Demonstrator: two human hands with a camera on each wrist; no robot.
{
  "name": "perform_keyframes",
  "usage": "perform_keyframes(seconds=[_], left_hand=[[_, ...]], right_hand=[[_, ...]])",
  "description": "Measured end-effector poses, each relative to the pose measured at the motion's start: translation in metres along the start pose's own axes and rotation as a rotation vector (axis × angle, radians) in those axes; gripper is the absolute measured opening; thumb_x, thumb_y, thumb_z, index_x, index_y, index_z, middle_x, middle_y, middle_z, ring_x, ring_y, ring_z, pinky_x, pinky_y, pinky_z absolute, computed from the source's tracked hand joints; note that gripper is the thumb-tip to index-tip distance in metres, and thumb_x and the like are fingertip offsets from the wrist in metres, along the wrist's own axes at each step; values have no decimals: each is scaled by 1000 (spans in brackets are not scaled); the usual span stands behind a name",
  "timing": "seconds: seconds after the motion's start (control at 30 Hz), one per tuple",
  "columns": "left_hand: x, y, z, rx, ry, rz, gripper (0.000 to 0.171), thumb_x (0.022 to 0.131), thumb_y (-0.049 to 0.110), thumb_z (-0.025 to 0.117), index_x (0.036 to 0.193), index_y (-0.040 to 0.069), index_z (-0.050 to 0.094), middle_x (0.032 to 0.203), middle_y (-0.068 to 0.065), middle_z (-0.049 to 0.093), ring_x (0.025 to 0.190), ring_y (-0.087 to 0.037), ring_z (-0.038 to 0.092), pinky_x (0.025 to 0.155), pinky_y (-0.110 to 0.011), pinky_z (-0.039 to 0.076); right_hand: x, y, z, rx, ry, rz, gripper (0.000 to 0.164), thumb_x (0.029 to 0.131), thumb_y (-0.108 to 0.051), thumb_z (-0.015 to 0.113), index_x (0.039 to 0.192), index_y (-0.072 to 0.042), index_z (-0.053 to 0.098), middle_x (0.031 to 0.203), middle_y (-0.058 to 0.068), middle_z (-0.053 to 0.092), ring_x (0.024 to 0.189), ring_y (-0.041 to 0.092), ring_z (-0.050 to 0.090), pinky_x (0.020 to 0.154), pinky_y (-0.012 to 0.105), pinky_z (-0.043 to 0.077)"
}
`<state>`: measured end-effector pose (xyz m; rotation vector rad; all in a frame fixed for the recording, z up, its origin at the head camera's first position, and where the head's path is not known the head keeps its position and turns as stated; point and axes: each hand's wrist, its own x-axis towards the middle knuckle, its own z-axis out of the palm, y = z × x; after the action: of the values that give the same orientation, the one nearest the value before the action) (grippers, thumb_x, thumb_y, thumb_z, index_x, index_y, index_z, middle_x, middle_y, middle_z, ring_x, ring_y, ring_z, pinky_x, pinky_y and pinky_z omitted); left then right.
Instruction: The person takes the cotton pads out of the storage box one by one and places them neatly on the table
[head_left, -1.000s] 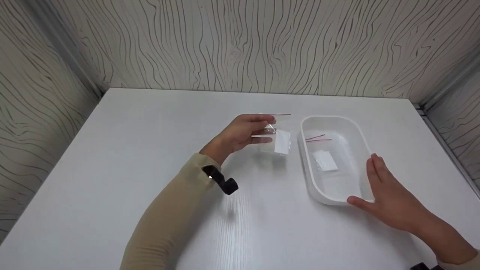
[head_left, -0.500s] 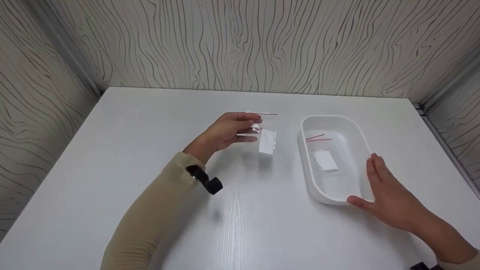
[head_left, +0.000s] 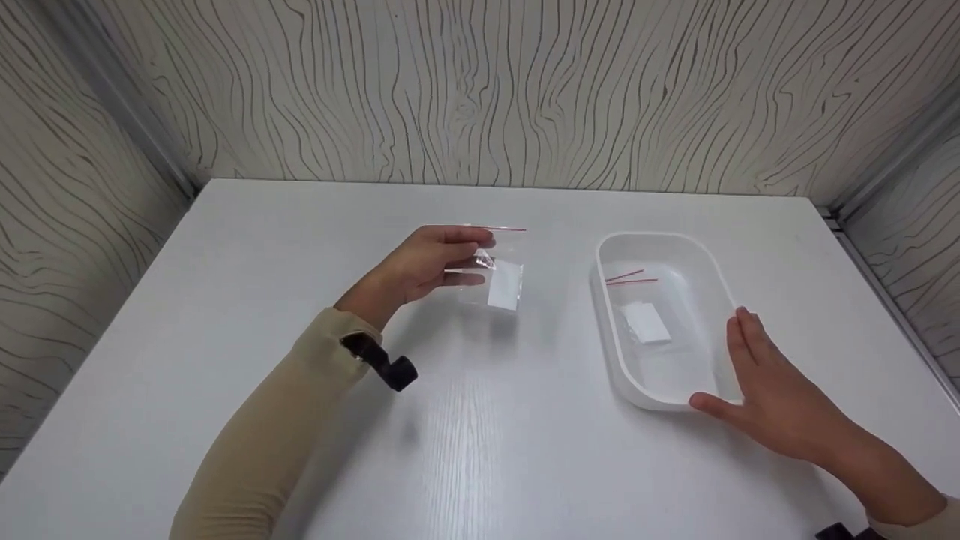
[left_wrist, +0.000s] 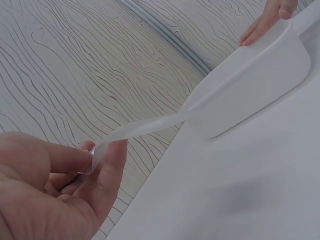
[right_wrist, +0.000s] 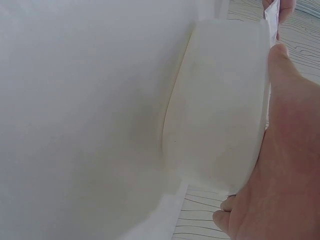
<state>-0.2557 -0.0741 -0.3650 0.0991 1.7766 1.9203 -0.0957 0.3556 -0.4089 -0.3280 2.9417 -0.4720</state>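
Above the table, my left hand (head_left: 431, 262) pinches a clear zip-lock bag (head_left: 506, 247) with a red seal line and a white rectangle on it. Seen nearly edge-on in the left wrist view, the bag (left_wrist: 145, 126) sits between thumb and fingers. My right hand (head_left: 780, 397) rests on the near right corner of a white plastic tub (head_left: 611, 330), its thumb on the near rim and its fingers along the right side. Inside the tub lie clear bags (head_left: 646, 322) with red lines and a white patch; they overlap, so their number is unclear.
A white table (head_left: 300, 225) carries the tub on its right half. Patterned wood-grain panels (head_left: 465, 90) stand behind and at both sides. A black wrist camera (head_left: 390, 367) juts from the left sleeve.
My left hand has moved left with the zip-lock bag, away from the tub. My right hand has stayed at the tub's corner, and the bags inside lie as before.
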Motion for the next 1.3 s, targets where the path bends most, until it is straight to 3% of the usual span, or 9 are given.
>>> perform_keyframes(seconds=[0.77, 1.3], left_hand=[[-26, -3, -53, 71, 34, -33, 33, 105, 3, 52, 137, 2, 60, 144, -13, 55, 124, -31, 57, 95, -34, 57], [-45, -5, -92, 88, 54, -32, 37, 106, 3, 50, 143, 1, 53, 145, -11, 52, 117, -21, 62, 98, -34, 55]], right_hand=[[-1, 0, 0, -2, 1, -10, 115, 95, -57, 64, 156, 11, -5, 165, 27, -15, 153, 45, -10, 122, 60, 5], [-1, 0, 0, -4, 11, -17, 114, 95, -56, 65, 156, 10, -5, 166, 22, -17, 153, 43, -10, 123, 55, 2]])
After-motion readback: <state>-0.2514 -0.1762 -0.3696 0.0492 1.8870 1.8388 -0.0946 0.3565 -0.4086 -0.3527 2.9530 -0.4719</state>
